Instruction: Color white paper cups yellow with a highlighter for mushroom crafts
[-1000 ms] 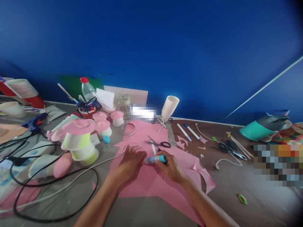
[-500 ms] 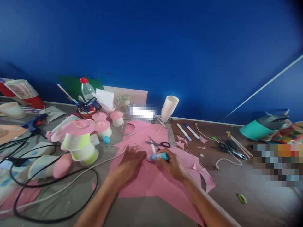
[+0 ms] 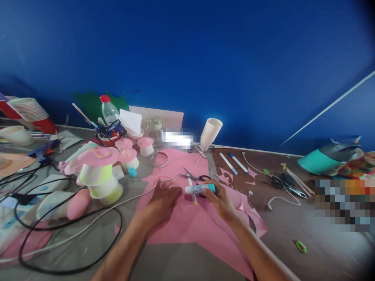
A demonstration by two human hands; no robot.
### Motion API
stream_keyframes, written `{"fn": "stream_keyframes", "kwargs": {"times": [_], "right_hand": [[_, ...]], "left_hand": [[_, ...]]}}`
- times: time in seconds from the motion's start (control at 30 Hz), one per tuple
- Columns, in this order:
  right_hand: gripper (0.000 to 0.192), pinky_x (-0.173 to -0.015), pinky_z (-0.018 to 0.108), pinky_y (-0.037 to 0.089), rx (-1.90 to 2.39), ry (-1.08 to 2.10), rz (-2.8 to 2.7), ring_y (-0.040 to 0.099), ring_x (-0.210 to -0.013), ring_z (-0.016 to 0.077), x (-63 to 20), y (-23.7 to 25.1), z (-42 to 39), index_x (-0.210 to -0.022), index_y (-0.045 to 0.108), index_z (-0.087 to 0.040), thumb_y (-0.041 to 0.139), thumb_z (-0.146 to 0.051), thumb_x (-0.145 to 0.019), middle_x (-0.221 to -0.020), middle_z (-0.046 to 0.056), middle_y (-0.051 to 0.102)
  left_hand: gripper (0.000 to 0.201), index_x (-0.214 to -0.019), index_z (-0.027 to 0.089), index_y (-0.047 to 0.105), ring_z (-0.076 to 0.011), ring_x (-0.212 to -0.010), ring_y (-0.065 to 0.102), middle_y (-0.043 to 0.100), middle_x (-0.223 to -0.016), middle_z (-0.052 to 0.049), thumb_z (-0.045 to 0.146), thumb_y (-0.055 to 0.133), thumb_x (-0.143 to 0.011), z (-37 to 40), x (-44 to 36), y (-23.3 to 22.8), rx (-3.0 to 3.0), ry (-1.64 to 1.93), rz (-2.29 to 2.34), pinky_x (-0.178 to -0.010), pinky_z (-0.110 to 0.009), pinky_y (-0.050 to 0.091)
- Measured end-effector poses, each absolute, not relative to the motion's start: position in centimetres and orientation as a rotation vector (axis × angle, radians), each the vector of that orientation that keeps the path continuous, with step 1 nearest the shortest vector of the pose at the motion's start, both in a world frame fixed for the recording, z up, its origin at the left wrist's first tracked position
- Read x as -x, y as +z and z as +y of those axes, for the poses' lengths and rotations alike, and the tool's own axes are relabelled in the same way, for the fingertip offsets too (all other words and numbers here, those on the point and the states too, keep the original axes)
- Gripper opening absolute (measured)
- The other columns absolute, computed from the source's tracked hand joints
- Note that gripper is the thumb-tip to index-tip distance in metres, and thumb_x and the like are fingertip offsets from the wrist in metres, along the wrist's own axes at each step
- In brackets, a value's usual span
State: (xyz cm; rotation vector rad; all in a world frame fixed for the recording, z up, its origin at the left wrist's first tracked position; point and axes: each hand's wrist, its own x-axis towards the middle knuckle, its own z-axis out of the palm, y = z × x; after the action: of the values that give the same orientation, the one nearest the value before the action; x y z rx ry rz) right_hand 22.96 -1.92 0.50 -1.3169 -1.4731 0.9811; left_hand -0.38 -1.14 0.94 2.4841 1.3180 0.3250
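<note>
Held in my right hand [image 3: 219, 199] is a glue stick [image 3: 195, 189], a white and blue tube with a teal end, lying sideways with its pale end pointing left. My left hand [image 3: 164, 198] rests with its fingers spread on the pink paper [image 3: 175, 232], pressing it down; what lies under the fingers is hidden. Open scissors [image 3: 190, 177] lie just beyond, their black handles partly covered by my right hand. A thin white stick with a yellowish end [image 3: 195, 201] passes beneath the glue stick.
Pink-topped paper cups [image 3: 99, 171] stand at left among black cables [image 3: 67, 269]. Behind are a bottle [image 3: 109, 111], a glass jar [image 3: 154, 128] and a tall white cup [image 3: 211, 132]. Two markers [image 3: 238, 162], pink scraps [image 3: 225, 177] and a green ring [image 3: 300, 246] lie at right.
My right hand has moved slightly right with the glue stick, away from my left fingers, showing more of the thin stick. My left hand has stayed in place.
</note>
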Motion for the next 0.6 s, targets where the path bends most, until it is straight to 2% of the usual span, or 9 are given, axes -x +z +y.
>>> {"fn": "stream_keyframes", "kwargs": {"times": [0.13, 0.2, 0.27, 0.4, 0.5, 0.6], "right_hand": [[0.014, -0.054, 0.025, 0.039, 1.38, 0.874, -1.796, 0.05, -0.059, 0.0149, -21.6, 0.5, -2.6, -0.089, 0.065, -0.019, 0.06, -0.031, -0.082, -0.066, 0.001, 0.06], [0.012, -0.054, 0.024, 0.037, 1.372, 0.813, -1.902, 0.049, -0.059, 0.014, -21.3, 1.1, -3.0, -0.087, 0.066, -0.02, 0.061, -0.029, -0.081, -0.066, 0.0, 0.06], [0.01, -0.051, 0.023, 0.035, 1.355, 0.882, -1.935, 0.044, -0.054, 0.0118, -21.6, 1.6, -3.3, -0.083, 0.066, -0.019, 0.062, -0.028, -0.08, -0.061, -0.003, 0.056], [0.016, -0.048, 0.022, 0.033, 1.336, 1.095, -1.729, 0.041, -0.051, 0.0107, -22.8, 1.8, -3.0, -0.083, 0.064, -0.018, 0.062, -0.034, -0.08, -0.057, -0.004, 0.05], [0.026, -0.049, 0.024, 0.034, 1.297, 1.038, -1.504, 0.042, -0.052, 0.012, -23.4, 1.0, -2.3, -0.089, 0.064, -0.017, 0.06, -0.043, -0.083, -0.061, -0.002, 0.054], [0.023, -0.051, 0.025, 0.037, 1.312, 1.024, -1.545, 0.046, -0.055, 0.013, -22.9, 0.3, -1.9, -0.087, 0.063, -0.018, 0.062, -0.041, -0.082, -0.063, -0.001, 0.057]], "left_hand": [[0.036, -0.118, 0.024, 0.059, -0.0302, -0.129, 0.046, 0.061, -0.127, -0.011, 0.014, 0.045, -0.086, -1.3, 0.2, 1.2, -2.448, 0.317, 1.33, -0.114, -0.06, 0.024], [0.035, -0.119, 0.023, 0.058, -0.031, -0.131, 0.045, 0.061, -0.128, -0.012, 0.015, 0.044, -0.088, -1.3, 0.2, 1.3, -2.445, 0.297, 1.327, -0.114, -0.062, 0.023], [0.037, -0.121, 0.022, 0.057, -0.0317, -0.133, 0.043, 0.06, -0.131, -0.013, 0.014, 0.045, -0.086, -1.3, 0.3, 1.2, -2.45, 0.282, 1.325, -0.114, -0.063, 0.024], [0.038, -0.121, 0.022, 0.057, -0.031, -0.132, 0.044, 0.059, -0.131, -0.012, 0.014, 0.044, -0.086, -1.3, 0.4, 1.0, -2.464, 0.32, 1.308, -0.114, -0.062, 0.023], [0.037, -0.119, 0.022, 0.058, -0.0318, -0.13, 0.046, 0.058, -0.131, -0.014, 0.015, 0.046, -0.086, -1.4, 0.4, 1.2, -2.482, 0.329, 1.306, -0.112, -0.061, 0.026], [0.035, -0.115, 0.024, 0.06, -0.0319, -0.128, 0.048, 0.06, -0.127, -0.012, 0.014, 0.046, -0.085, -1.3, 0.3, 1.4, -2.477, 0.337, 1.317, -0.11, -0.061, 0.029]]}}
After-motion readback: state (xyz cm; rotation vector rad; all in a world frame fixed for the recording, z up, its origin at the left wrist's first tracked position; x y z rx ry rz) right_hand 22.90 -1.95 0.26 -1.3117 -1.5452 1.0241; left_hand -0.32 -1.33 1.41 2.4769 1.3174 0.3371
